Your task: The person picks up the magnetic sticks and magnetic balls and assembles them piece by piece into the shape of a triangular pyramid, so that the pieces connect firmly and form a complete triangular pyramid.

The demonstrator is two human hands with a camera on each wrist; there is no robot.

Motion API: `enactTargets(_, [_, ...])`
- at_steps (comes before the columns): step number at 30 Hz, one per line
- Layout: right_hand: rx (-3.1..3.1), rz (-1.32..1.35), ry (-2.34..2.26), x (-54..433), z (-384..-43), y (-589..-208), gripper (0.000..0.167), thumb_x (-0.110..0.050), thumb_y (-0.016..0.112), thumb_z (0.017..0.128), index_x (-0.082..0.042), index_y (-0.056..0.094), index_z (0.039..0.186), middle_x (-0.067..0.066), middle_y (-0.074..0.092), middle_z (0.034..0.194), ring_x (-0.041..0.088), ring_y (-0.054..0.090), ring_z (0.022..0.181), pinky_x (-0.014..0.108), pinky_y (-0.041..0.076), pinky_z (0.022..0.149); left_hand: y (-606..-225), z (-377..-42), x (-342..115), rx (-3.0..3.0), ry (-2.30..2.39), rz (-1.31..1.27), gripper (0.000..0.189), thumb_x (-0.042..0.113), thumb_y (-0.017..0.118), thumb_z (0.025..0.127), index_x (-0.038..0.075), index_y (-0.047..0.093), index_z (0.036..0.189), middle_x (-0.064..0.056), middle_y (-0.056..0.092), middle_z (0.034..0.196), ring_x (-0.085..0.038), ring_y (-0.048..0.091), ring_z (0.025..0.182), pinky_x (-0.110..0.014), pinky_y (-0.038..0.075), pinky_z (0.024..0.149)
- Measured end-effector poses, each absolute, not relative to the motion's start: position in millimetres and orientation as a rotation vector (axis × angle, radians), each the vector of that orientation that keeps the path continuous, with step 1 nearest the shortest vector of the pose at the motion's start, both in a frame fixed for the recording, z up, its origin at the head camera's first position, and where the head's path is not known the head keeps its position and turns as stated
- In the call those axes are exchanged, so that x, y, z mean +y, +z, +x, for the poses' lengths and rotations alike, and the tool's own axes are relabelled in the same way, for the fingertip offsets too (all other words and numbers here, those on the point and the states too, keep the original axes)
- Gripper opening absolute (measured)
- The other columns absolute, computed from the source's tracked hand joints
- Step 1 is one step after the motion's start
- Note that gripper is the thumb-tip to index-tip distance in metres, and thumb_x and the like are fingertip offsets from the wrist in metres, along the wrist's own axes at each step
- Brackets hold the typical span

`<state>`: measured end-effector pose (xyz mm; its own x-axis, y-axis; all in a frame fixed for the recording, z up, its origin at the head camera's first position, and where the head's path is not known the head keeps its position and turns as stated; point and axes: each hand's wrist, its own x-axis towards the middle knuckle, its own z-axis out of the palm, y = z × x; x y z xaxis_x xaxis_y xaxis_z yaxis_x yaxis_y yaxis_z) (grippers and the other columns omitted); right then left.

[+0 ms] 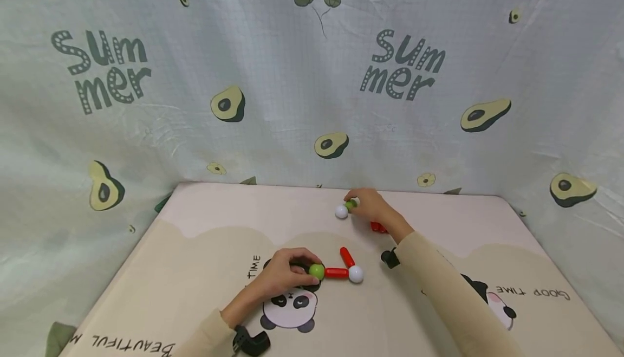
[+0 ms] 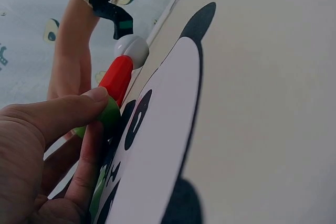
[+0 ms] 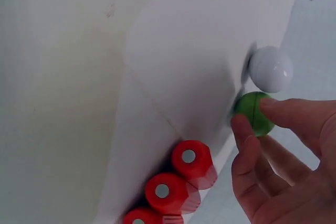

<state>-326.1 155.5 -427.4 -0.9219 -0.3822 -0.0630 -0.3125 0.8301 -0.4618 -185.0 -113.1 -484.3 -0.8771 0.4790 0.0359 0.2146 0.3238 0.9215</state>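
My left hand [image 1: 281, 276] pinches a green ball [image 1: 317, 271] between thumb and fingers, low over the printed panda. From that ball a red rod [image 1: 337, 273] runs to a white ball [image 1: 356, 274], and a second red rod [image 1: 347, 257] slants away from the white one. Toward the far edge, my right hand [image 1: 369, 205] has thumb and fingertips on another green ball [image 3: 255, 114]. Beside it sits a loose white ball [image 3: 271, 70]. Several red rods [image 3: 193, 162] lie side by side near the right hand, their round metallic ends showing; the right forearm partly hides them in the head view.
A pale tabletop [image 1: 205, 259] with printed pandas and lettering spreads under both hands. Behind it hangs a light curtain [image 1: 273, 75] with avocado prints. Dark straps with camera mounts [image 1: 252, 342] are on both wrists.
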Motion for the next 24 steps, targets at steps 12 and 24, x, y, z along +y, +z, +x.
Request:
enactTargets(12, [2.873,-0.534,-0.686,158,-323,-432,0.030,-0.009,0.067,0.095,-0.006,0.068,0.125,0.019,0.068,0.126,0.036,0.061,0.117,0.051,0.052,0.103,-484,-184,-111,2.359,1.567,0.624,0.028,0.021,0.084,0.086,0.020,0.076,0.113,-0.001,0.075,0.110,-0.012,0.066,0.097,-0.017,0.054,0.081])
enactTargets(24, [2.845,-0.558,-0.930,161,-306,-416,0.034,-0.014,0.069,0.095,-0.006,0.066,0.128,0.018,0.071,0.123,0.032,0.067,0.105,0.042,0.058,0.087,-484,-185,-111,2.358,1.576,0.631,0.028,0.021,0.085,0.086,0.021,0.076,0.113,-0.001,0.075,0.110,-0.011,0.066,0.098,-0.017,0.054,0.082])
